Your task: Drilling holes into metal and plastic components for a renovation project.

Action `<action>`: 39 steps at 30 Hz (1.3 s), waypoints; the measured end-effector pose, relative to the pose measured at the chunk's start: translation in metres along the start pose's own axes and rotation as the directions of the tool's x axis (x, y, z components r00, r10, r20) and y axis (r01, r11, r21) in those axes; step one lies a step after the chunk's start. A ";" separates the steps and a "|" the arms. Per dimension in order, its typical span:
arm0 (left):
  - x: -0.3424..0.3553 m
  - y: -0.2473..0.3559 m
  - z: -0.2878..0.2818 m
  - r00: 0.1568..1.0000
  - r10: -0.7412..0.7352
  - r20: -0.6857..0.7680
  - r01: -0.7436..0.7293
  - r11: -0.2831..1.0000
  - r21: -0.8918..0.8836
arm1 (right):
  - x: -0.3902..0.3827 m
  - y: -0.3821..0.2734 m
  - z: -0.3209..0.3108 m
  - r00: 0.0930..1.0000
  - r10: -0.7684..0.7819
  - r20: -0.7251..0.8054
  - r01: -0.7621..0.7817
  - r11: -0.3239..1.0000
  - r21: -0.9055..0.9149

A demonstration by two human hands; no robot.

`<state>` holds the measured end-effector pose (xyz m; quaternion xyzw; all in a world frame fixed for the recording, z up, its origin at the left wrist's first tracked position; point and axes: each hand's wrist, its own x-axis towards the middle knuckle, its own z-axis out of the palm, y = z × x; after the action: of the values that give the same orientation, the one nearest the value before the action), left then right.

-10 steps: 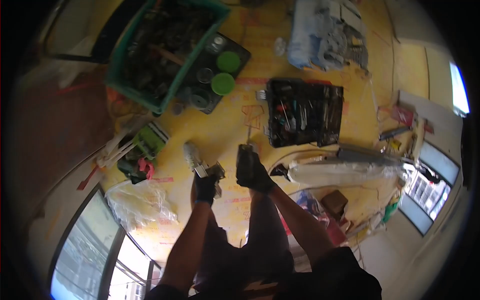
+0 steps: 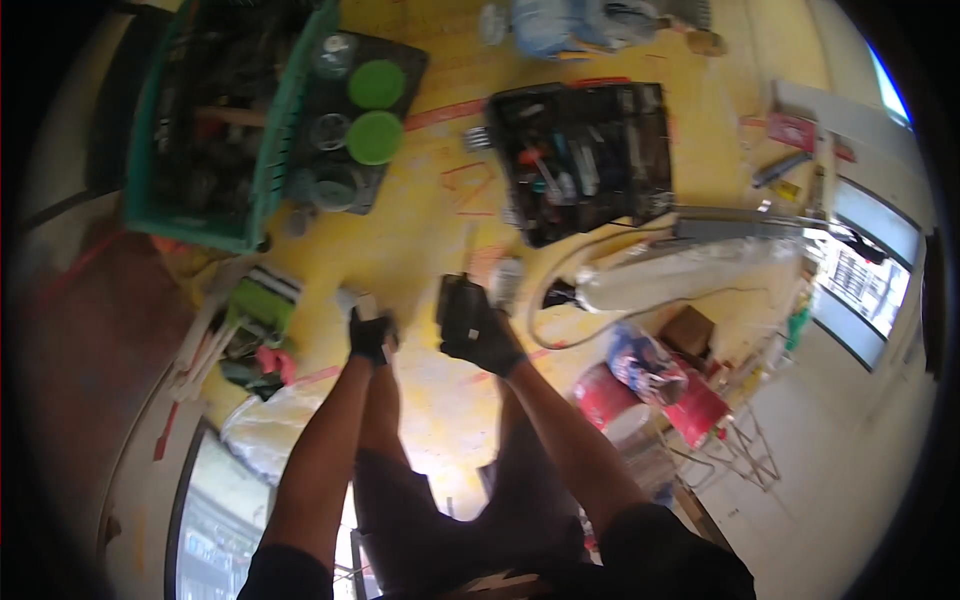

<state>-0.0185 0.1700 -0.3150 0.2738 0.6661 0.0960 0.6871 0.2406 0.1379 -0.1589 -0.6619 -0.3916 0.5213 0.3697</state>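
Note:
My left hand, in a black glove, is closed on a blurred metal piece above a pale shoe. A little to its right, my right hand, also gloved, grips a dark boxy tool with a thin shaft pointing forward over the yellow-covered floor. My right shoe shows beside that tool. An open black toolbox with hand tools lies ahead of my right hand.
A green crate and a dark board with green lids are ahead-left. A blue bundle lies farther forward. A long wrapped item with a cord, red buckets and windows are at right; a green tool is at left.
The whole view has shifted, bringing the crate and toolbox farther up and left and the red buckets more into view. Both hands, still holding their items, appear slightly higher and further left.

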 end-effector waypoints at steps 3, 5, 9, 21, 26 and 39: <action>0.044 0.006 0.026 0.969 0.222 -0.109 -0.185 0.944 0.274 | -0.035 0.022 -0.021 0.918 0.379 0.119 -0.382 0.763 0.521; 0.070 0.024 0.026 0.947 0.307 -0.089 -0.287 0.939 0.187 | -0.039 0.009 -0.013 0.975 0.217 -0.039 -0.206 0.959 0.196; 0.102 0.061 0.074 0.993 0.014 -0.115 -0.024 0.996 -0.085 | -0.052 0.027 -0.021 0.753 0.610 0.247 -0.430 0.172 0.886; 0.312 -0.054 0.057 0.937 0.192 -0.291 -0.142 0.972 0.185 | 0.008 0.019 -0.049 0.648 0.119 0.752 -0.063 -0.976 0.209; 0.273 -0.007 0.124 0.873 0.059 -0.484 0.193 0.870 0.454 | -0.021 0.058 -0.060 0.756 0.059 0.652 0.001 -0.996 0.089; -0.057 0.272 0.165 0.268 -0.151 0.951 -0.963 -0.041 0.265 | -0.041 0.038 -0.075 0.963 0.008 0.268 -0.211 0.641 0.738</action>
<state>0.1992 0.3272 -0.1344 0.8631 -0.0210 -0.2100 0.4587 0.3132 0.0791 -0.1633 -0.3999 -0.1373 0.7348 0.5303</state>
